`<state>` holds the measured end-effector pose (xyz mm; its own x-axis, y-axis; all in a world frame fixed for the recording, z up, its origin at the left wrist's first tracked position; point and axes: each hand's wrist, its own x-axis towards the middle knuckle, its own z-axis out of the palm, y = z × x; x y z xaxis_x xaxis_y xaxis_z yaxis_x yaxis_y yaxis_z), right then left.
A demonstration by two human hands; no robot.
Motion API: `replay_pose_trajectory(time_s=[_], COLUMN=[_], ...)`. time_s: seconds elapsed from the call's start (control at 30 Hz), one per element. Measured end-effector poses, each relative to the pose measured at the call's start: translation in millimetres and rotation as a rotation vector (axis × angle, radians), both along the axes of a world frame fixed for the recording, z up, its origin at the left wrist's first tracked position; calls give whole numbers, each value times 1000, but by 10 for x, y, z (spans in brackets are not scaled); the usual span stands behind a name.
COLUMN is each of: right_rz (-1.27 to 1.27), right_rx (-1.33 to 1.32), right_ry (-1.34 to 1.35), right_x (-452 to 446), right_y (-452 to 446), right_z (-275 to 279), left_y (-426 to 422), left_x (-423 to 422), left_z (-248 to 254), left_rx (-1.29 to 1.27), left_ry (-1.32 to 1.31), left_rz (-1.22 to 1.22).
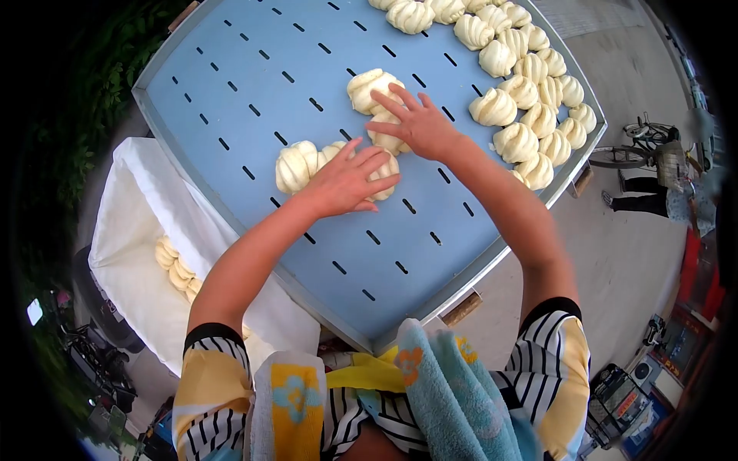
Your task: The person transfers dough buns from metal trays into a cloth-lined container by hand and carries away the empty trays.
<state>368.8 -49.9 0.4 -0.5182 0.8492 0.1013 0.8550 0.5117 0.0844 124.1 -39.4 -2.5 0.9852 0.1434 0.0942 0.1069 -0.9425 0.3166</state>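
Pale twisted bread rolls (296, 167) lie in a small cluster in the middle of a blue slotted tray (254, 100). My left hand (350, 177) rests over the lower rolls of this cluster, palm down and fingers apart, hiding part of them. Beside it, my right hand (423, 127) spreads its fingers against the upper rolls (374, 88) from the right. Both hands touch the rolls, with none lifted off the tray. Many more rolls (516, 143) sit close together along the tray's right and far edges.
Left of the tray, a white cloth (131, 230) lines a container with more rolls (175, 265) inside. The tray has a raised metal rim (469, 280) and a wooden handle (461, 309). A person (653, 196) stands by a bicycle (619, 156) at the right.
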Motion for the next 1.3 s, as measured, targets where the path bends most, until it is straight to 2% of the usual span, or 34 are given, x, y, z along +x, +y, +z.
replay_pose_trajectory(time_s=[0.03, 0.17, 0.27, 0.37, 0.47, 0.67, 0.7, 0.8, 0.83, 0.9, 0.93, 1.03, 1.17, 1.27, 1.3], right_rz=[57, -415, -902, -864, -1030, -1255, -1247, -1092, -997, -1015, -1004, -898, -793, -714, -686], right_rx=[-4, -157, -328, -241, -290, -247, -213, -411, -437, -135, 10, -163, -387, -383, -106], right_ry=[4, 222, 380, 717, 909, 1078, 1037, 1037, 1101, 754, 577, 628, 730, 799, 672], right_x=[-41, -157, -386, -446, -441, -591, -663, -545, -412, -52, 69, 287, 122, 233, 295], right_y=[60, -429, -829, -1096, -1032, -964, -936, -1085, -1166, -1270, -1278, -1183, -1239, -1243, -1123], right_z=[-81, -101, 86, -75, -37, -156, -141, 125, 293, 326, 332, -193, -180, -186, -150], left_y=[5, -100, -151, -200, -230, -203, -200, -328, -352, -425, -460, -475, -438, -417, -414], left_x=[19, 4, 32, 100, 85, 82, 120, 244, 338, 551, 624, 750, 679, 689, 671], left_z=[-8, -65, -70, -50, -85, -91, -55, 82, 115, 157, 78, -153, -161, -155, -163], left_rx=[16, 33, 13, 18, 33, 44, 32, 18, 24, 31, 48, 98, 137, 118, 104], left_ry=[-3, -50, -102, -119, -116, -63, -41, -45, -85, -167, -125, -37, -6, -17, -16], left_rz=[33, 145, 275, 319, 298, 272, 284, 475, 451, 412, 415, 402, 378, 351, 353])
